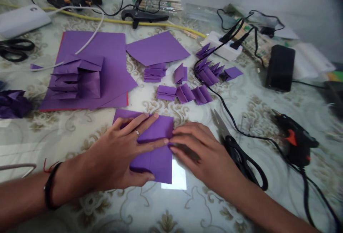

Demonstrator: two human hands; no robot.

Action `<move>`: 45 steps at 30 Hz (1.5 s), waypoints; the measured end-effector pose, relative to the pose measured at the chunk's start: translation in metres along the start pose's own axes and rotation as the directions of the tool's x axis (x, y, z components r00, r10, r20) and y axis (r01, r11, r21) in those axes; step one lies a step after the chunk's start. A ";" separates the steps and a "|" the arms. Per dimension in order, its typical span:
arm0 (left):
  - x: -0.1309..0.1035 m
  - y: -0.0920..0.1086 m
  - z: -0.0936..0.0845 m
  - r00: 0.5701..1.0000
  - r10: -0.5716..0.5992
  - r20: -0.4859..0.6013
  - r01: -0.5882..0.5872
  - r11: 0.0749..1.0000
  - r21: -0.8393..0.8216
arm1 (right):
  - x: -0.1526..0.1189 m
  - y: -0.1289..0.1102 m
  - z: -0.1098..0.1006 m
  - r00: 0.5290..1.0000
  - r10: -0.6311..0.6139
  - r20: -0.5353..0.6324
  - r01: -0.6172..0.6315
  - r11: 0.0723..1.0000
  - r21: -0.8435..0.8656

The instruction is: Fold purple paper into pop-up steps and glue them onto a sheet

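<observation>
A creased purple paper [162,161] lies on the patterned table in front of me. Spread across its left and middle part is my left hand [120,151], fingers apart and pressing it flat, with a ring on one finger. My right hand [199,147] touches the paper's right edge with bent, slightly separated fingertips; nothing shows held in it. Behind the paper sit several small folded purple pieces [166,92]. A larger folded purple piece [89,83] rests on a stack of purple sheets [112,47] at the left, with red showing at the stack's edge.
Black scissors [238,154] lie open right of my right hand. Farther right are a glue gun [297,136] and a black box [281,68]. A power strip [222,45], a black clamp [142,13] and cables lie at the back. More scissors [16,49] are at far left.
</observation>
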State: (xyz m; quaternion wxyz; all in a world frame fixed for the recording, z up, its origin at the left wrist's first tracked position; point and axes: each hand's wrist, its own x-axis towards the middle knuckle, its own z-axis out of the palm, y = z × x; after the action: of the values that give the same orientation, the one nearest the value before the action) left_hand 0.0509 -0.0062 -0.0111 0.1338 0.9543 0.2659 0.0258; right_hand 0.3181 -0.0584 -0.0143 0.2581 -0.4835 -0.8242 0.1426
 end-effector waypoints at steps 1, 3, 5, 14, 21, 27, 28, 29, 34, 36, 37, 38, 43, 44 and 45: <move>0.000 0.000 0.000 1.000 -0.001 0.008 0.001 1.000 -0.003 | 0.002 0.002 -0.001 0.999 0.032 -0.004 -0.032 0.999 0.010; 0.001 0.000 0.000 1.000 0.000 0.013 0.000 1.000 -0.013 | 0.007 0.005 -0.003 0.997 0.075 -0.007 -0.075 0.997 0.019; 0.001 0.000 0.001 1.000 0.005 0.011 -0.005 1.000 -0.021 | 0.012 0.008 -0.004 0.996 0.088 -0.005 -0.088 0.996 0.018; 0.000 -0.002 0.001 1.000 0.029 -0.001 -0.029 0.999 -0.031 | 0.034 0.027 -0.006 0.985 0.163 -0.058 -0.165 0.986 -0.029; 0.002 -0.001 0.000 1.000 0.025 -0.016 -0.026 0.998 -0.056 | 0.036 0.023 -0.011 0.994 0.078 0.078 -0.081 0.996 0.037; 0.001 -0.001 0.000 1.000 0.025 -0.018 -0.027 0.997 -0.072 | 0.042 0.029 -0.009 0.989 0.143 0.028 -0.141 0.989 -0.048; 0.000 -0.001 0.000 0.999 0.027 -0.017 -0.028 0.997 -0.072 | 0.043 0.029 -0.009 0.987 0.156 0.025 -0.154 0.986 -0.065; 0.000 -0.001 0.000 0.999 0.028 -0.017 -0.029 0.997 -0.071 | 0.044 0.029 -0.009 0.986 0.167 0.024 -0.165 0.983 -0.078; 0.000 -0.001 -0.001 1.000 0.029 -0.011 -0.030 0.998 -0.063 | 0.047 0.027 -0.006 0.986 0.170 0.001 -0.168 0.976 -0.138; 0.000 -0.001 -0.001 0.999 0.030 -0.010 -0.031 0.998 -0.058 | 0.046 0.028 -0.004 0.992 0.125 -0.011 -0.125 0.975 -0.183; 0.000 0.000 -0.001 0.999 0.030 -0.012 -0.031 0.998 -0.057 | 0.045 0.028 -0.003 0.996 0.093 -0.018 -0.095 0.974 -0.205; 0.000 0.000 -0.001 0.999 0.030 -0.013 -0.031 0.998 -0.056 | 0.044 0.029 -0.003 0.998 0.059 -0.026 -0.063 0.973 -0.221; 0.001 -0.001 -0.001 0.999 0.034 -0.018 -0.035 0.998 -0.059 | 0.037 0.028 -0.005 0.998 -0.056 -0.018 0.050 0.973 -0.227; 0.001 -0.001 -0.001 0.999 0.035 -0.019 -0.036 0.998 -0.059 | 0.036 0.027 -0.006 0.997 -0.074 -0.006 0.071 0.974 -0.216; 0.002 0.000 -0.001 0.999 0.036 -0.019 -0.037 0.998 -0.059 | 0.035 0.026 -0.006 0.996 -0.092 0.003 0.090 0.974 -0.206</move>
State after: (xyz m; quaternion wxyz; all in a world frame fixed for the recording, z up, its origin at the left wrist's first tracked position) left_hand 0.0519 -0.0047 -0.0102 0.1592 0.9544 0.2487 0.0448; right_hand 0.3266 -0.0157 -0.0116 0.2155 -0.4698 -0.8550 0.0430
